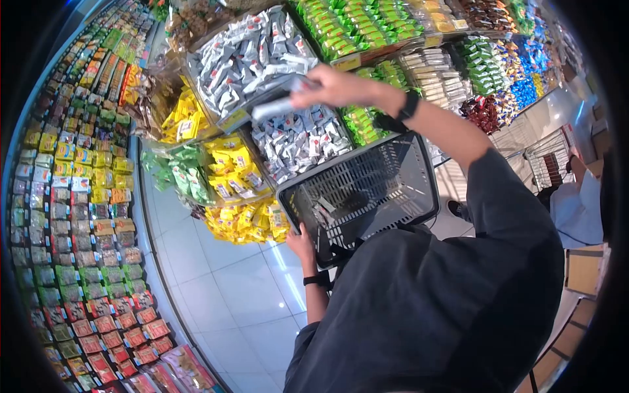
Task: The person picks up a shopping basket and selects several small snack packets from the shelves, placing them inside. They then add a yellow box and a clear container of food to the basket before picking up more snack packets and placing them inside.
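Note:
My right hand [322,89] is closed on a whitish wrapped snack packet [272,109], which is smeared by motion. It hovers over bins of silver-white snack packets [246,56], with a lower bin of similar packets [301,141] just beneath. My left hand [302,245] grips the near left rim of a dark grey shopping basket [432,196]. Inside the basket, a few light-coloured packets [322,211] lie toward its left side.
Bins of yellow packets [232,167] and green packets [357,26] flank the silver ones. A long shelf of packaged goods [85,196] lines the left, past a tiled floor [216,281]. At the right stand a wire cart [550,160] and another person [576,213].

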`<state>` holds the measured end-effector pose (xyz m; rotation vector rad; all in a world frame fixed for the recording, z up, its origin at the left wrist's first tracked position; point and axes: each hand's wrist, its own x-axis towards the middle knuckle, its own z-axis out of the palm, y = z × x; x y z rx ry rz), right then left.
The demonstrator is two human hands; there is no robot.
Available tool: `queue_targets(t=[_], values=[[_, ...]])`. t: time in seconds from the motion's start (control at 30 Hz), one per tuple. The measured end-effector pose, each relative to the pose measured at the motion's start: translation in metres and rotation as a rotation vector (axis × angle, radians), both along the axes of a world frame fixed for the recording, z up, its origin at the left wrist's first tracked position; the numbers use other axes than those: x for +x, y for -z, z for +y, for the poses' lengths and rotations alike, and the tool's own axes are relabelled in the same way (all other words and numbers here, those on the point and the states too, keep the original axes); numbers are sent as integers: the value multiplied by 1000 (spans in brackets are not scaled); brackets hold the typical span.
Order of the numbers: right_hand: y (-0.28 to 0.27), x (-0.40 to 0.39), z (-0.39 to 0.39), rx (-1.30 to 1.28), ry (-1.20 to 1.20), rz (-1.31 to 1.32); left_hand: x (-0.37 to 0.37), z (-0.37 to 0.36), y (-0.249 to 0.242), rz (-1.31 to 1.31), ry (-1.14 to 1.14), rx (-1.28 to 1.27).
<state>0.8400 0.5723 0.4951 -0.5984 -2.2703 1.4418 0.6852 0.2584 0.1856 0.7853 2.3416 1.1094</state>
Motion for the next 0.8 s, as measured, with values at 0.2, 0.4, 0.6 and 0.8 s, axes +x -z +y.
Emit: queue_targets(t=[0.2, 0.4, 0.6, 0.8], values=[[205, 83, -114, -929, 217, -304, 0, -5, 13, 15, -8, 52], [344, 69, -149, -986, 299, -460, 13, 4, -39, -73, -23, 53], [405, 44, -153, -596, 378, -798, -1, -1, 4, 58, 12, 99], [441, 36, -131, -846, 205, -866, 2, 1, -3, 9, 4, 121]])
